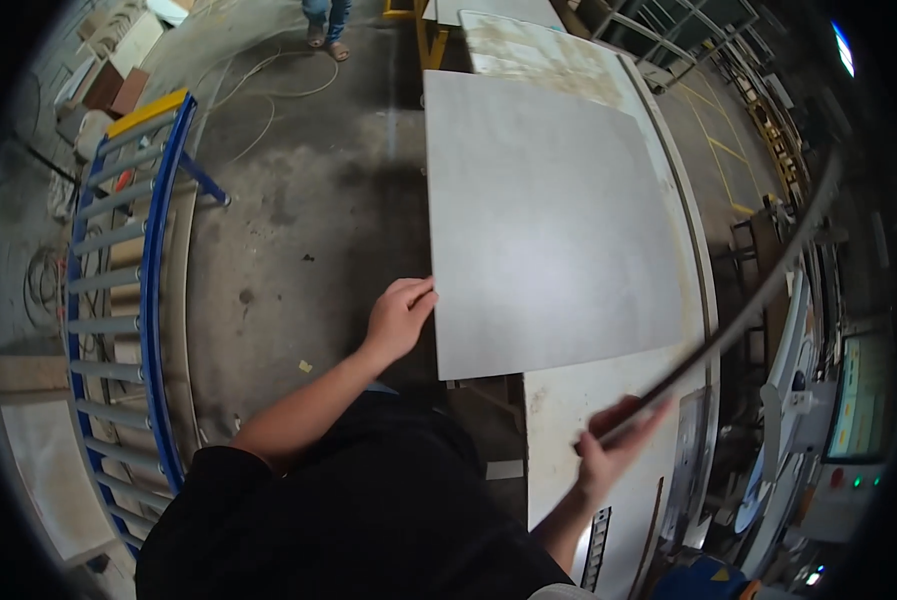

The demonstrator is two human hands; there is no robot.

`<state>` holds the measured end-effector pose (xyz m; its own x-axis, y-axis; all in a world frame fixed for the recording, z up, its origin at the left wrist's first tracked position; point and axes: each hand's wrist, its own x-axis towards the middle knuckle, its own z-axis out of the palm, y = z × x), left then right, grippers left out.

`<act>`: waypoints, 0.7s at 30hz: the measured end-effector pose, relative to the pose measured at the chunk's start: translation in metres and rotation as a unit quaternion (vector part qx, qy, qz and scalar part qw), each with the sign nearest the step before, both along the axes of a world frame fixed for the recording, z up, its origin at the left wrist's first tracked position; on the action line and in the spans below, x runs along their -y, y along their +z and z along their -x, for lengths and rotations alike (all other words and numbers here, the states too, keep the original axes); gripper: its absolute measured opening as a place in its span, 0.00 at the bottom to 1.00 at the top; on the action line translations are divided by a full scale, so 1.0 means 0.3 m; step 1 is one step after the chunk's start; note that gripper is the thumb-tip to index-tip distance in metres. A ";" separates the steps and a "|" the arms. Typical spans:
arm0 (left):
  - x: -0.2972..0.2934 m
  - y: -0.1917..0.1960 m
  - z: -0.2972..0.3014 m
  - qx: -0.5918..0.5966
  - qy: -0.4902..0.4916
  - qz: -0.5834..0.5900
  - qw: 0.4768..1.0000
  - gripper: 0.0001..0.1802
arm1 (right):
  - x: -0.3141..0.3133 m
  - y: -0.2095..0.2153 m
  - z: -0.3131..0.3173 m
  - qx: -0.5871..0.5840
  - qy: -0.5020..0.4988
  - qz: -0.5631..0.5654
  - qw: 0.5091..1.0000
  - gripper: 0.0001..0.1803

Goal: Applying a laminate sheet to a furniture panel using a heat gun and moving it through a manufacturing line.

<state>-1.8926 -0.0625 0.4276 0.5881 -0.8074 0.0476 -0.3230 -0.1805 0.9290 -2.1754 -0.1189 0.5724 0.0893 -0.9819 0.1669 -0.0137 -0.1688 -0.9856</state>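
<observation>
A large flat grey panel (558,220) lies on a white worktable (568,420), with its left edge overhanging the table's side. My left hand (400,318) is closed on that left edge, near the panel's closest corner; its thumb and fingers meet at the rim. In my right hand (616,448) is a long, narrow dark strip (753,305), gripped near its lower end. The strip rises tilted toward the far right, apart from the panel, and its far end is blurred.
On the left stands a blue-framed roller conveyor (113,300) with grey rollers. A machine with a lit screen (856,400) and buttons is at the right. Another person's legs (326,20) show at the far end, near a cable (273,95) on the floor.
</observation>
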 end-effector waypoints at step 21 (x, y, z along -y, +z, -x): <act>0.264 -0.109 -0.349 -0.351 0.049 0.218 0.909 0.32 | 0.206 -0.312 -0.524 -0.499 0.080 0.162 0.848 0.33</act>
